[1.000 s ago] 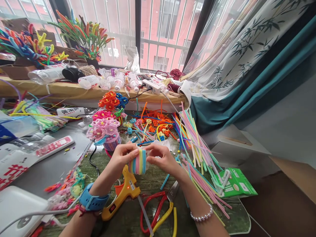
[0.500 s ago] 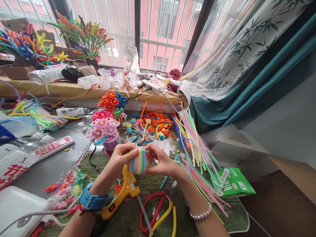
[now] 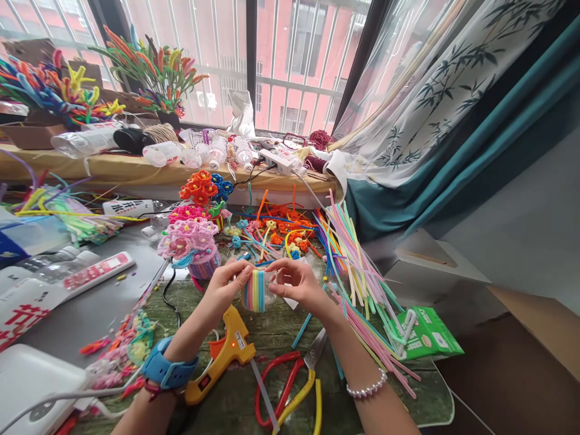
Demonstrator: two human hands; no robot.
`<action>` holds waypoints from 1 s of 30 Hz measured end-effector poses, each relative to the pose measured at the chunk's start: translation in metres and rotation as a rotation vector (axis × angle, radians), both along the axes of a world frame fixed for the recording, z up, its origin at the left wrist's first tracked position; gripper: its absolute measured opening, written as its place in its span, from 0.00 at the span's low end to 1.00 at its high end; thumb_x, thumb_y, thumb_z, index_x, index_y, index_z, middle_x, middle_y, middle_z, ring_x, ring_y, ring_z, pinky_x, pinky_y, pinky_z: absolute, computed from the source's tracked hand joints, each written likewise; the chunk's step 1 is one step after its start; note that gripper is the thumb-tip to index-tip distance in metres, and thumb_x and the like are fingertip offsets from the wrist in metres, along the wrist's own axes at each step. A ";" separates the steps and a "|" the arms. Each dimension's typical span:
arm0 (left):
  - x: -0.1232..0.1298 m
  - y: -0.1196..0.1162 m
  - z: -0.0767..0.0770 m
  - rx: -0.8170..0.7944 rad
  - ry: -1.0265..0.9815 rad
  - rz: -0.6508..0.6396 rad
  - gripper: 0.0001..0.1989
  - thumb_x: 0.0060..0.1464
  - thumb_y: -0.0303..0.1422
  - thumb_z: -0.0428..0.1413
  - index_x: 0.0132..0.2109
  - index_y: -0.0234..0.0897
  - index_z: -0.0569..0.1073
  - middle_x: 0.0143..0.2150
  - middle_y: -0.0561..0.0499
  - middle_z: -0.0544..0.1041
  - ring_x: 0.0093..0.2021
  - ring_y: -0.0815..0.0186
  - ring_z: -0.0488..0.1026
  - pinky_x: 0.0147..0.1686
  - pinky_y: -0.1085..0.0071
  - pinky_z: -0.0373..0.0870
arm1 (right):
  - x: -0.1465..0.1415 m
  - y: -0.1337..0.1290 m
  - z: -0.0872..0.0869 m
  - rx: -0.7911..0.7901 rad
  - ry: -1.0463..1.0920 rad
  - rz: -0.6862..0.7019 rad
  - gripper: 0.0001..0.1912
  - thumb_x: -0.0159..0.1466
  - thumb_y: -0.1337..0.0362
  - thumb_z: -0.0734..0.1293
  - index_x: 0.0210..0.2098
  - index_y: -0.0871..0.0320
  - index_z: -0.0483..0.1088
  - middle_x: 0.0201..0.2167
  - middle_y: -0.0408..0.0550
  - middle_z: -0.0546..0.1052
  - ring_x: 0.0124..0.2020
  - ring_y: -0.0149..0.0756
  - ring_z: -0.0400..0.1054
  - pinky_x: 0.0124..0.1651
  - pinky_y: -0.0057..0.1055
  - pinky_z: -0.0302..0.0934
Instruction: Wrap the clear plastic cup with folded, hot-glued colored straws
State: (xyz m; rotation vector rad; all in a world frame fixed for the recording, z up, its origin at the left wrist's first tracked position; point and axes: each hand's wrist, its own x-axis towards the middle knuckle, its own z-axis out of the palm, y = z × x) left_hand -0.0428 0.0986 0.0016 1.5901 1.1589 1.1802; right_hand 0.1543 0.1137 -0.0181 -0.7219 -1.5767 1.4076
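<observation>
A small clear cup [image 3: 254, 291] wrapped with pastel blue, yellow and pink pipe cleaners is held up over the green table. My left hand [image 3: 225, 286] grips its left side, thumb on the top edge. Curved around the right side, my right hand [image 3: 296, 285] has its thumb and index finger near the rim; what its fingertips pinch is too small to tell. Below my left hand lies a yellow glue gun [image 3: 226, 356] with a lit red light. Scissors [image 3: 296, 386] with red and yellow handles rest below the cup.
Pipe-cleaner flowers in a striped pot [image 3: 203, 266] stand behind my left hand. Loose pipe cleaners [image 3: 362, 266] and a green packet [image 3: 428, 332] lie at the right. A white box-like device [image 3: 40, 386] is at the lower left, bottles [image 3: 131, 207] farther back.
The wrapped cup has turned and risen slightly between my hands. My right hand has shifted up, its fingers now nearer the cup's top edge.
</observation>
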 end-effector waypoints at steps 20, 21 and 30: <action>-0.002 -0.002 -0.001 0.217 0.095 0.022 0.08 0.56 0.38 0.57 0.37 0.39 0.78 0.37 0.49 0.77 0.39 0.61 0.67 0.41 0.67 0.63 | -0.005 -0.004 0.007 -0.043 0.024 -0.110 0.19 0.52 0.50 0.75 0.34 0.57 0.71 0.25 0.39 0.68 0.24 0.28 0.59 0.30 0.27 0.59; -0.001 -0.001 -0.001 0.219 0.098 0.013 0.08 0.56 0.38 0.57 0.37 0.39 0.77 0.38 0.48 0.78 0.40 0.60 0.67 0.42 0.66 0.63 | -0.005 -0.004 0.007 -0.041 0.022 -0.111 0.19 0.52 0.50 0.75 0.33 0.57 0.71 0.25 0.39 0.68 0.24 0.28 0.59 0.30 0.27 0.59; -0.007 0.002 0.001 0.248 0.201 0.001 0.08 0.56 0.37 0.56 0.38 0.40 0.78 0.38 0.49 0.78 0.42 0.59 0.69 0.45 0.66 0.62 | -0.005 -0.004 0.005 -0.051 0.044 -0.101 0.17 0.52 0.52 0.75 0.33 0.57 0.71 0.24 0.39 0.69 0.24 0.27 0.57 0.29 0.27 0.57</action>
